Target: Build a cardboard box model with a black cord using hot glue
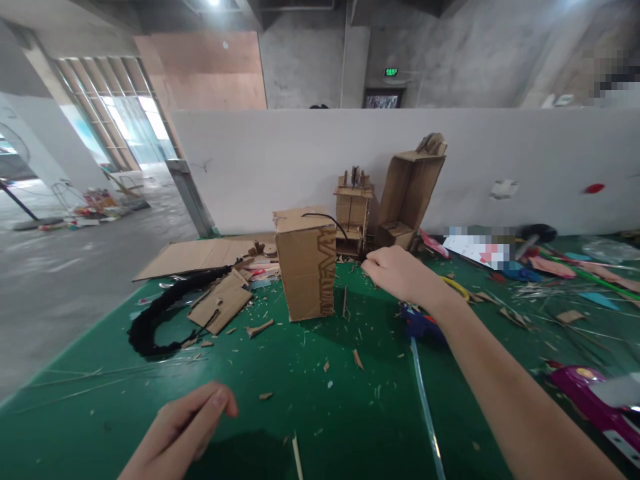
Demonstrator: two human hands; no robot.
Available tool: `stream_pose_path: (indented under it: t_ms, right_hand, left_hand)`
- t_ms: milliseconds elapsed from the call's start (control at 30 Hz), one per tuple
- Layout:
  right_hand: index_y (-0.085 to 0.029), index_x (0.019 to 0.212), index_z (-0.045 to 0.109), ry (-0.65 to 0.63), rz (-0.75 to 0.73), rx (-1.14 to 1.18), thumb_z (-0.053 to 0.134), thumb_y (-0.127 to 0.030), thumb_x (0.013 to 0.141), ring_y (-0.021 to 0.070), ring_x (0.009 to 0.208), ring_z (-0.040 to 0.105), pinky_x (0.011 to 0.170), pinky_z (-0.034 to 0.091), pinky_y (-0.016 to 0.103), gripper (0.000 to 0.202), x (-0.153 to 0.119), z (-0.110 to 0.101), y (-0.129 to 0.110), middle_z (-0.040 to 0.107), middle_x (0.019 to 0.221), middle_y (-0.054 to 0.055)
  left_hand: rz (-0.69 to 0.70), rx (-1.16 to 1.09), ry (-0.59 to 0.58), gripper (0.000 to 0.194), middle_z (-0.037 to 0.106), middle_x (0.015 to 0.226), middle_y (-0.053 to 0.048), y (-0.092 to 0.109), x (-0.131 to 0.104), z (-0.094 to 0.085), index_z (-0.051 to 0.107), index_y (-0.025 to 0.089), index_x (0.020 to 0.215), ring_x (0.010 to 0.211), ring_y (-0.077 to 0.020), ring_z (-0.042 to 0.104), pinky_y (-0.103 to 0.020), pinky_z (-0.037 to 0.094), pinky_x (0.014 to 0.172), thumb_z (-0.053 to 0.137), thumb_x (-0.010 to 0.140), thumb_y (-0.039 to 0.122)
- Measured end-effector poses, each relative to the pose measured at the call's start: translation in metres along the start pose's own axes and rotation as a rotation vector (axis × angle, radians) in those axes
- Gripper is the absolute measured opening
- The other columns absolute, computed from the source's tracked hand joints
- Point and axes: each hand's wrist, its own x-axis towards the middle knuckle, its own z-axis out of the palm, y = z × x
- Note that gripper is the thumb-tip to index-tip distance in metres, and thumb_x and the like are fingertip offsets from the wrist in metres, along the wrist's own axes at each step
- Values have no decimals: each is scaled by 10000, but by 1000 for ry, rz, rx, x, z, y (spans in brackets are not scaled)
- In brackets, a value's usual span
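Observation:
A tall cardboard box stands upright on the green table, one side carrying a dark jagged pattern. A thin black cord curves out over its top to the right. My right hand reaches forward, right of the box, with its fingers closed low over the table; what is in them, if anything, is hidden. Behind it stand a small cardboard frame with a rod inside and a taller open cardboard box. My left hand hovers at the near left, fingers curled, with nothing visible in them.
A black braided band and cardboard pieces lie left. A blue glue gun with a clear stick lies right. A purple tool is at the near right. Cardboard scraps litter the table. A white partition rises behind.

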Motion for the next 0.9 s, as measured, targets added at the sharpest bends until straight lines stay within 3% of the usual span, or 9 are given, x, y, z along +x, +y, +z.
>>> stream_pose_path:
  t_ms: [100, 167, 267, 367, 533, 600, 700, 800, 900]
  right_hand:
    - [-192, 558, 367, 36, -12, -44, 345, -288, 843, 121, 522, 417, 520, 243, 286, 302, -1, -1, 2, 491, 555, 15]
    - [-193, 589, 376, -12, -58, -27, 354, -296, 850, 114, 522, 420, 520, 242, 279, 282, -4, -3, 2, 496, 568, 2]
    - [-194, 640, 431, -167, -123, 33, 351, -327, 874, 107, 529, 443, 511, 247, 270, 281, -11, -7, -5, 523, 602, -5]
    - [-197, 674, 497, -311, -181, 77, 366, -342, 881, 108, 549, 473, 502, 261, 261, 285, -22, -15, -19, 561, 650, -5]
    - [-218, 801, 602, -370, -329, 164, 392, -273, 880, 121, 637, 537, 559, 324, 254, 231, -44, -31, -46, 633, 764, -2]
    - [-216, 816, 605, -355, -405, 178, 409, -229, 868, 132, 681, 553, 602, 348, 257, 204, -51, -32, -56, 640, 776, -2]
    - [-210, 849, 609, -354, -513, 200, 414, -155, 838, 150, 752, 570, 659, 372, 266, 202, -55, -27, -67, 651, 821, 8]
    - [-203, 960, 604, -322, -544, 195, 384, -101, 812, 173, 854, 576, 694, 389, 277, 284, -52, -19, -69, 652, 961, 40]
    - [-205, 1087, 577, -303, -489, 134, 357, -91, 803, 202, 946, 568, 722, 402, 298, 378, -43, -11, -61, 629, 1079, 66]
  left_hand:
    - [63, 32, -7, 526, 496, 541, -2, -4, 6, -10, 596, 195, 604, 485, -133, 428, -218, 387, 442, 400, 761, 658]
    - [129, 109, -37, 490, 537, 556, -9, -1, 9, -13, 615, 200, 629, 501, -143, 468, -221, 411, 462, 418, 769, 627]
    - [209, 191, -6, 362, 647, 742, -21, 9, 11, -12, 655, 226, 803, 660, -173, 580, -221, 474, 576, 459, 799, 531]
    - [351, 232, 44, 315, 639, 791, -31, 23, 11, -6, 625, 232, 987, 689, -171, 590, -218, 484, 586, 481, 815, 454]
    - [501, 248, 14, 366, 584, 1016, -64, 53, 7, 10, 505, 269, 1199, 715, -147, 573, -230, 499, 614, 473, 845, 356]
    - [470, 184, -83, 459, 569, 1064, -70, 68, 5, 18, 390, 291, 1305, 719, -140, 574, -228, 495, 592, 460, 856, 356]
    - [350, 40, -361, 543, 609, 874, -31, 88, 7, 29, 280, 264, 1358, 630, -128, 559, -200, 431, 474, 458, 860, 389]
    - [300, -61, -548, 317, 621, 784, -12, 99, 12, 40, 518, 210, 1120, 644, -120, 569, -212, 437, 555, 408, 889, 398]
    - [307, -9, -584, 359, 629, 744, -16, 96, 17, 48, 595, 181, 863, 634, -118, 553, -218, 397, 550, 342, 912, 431]
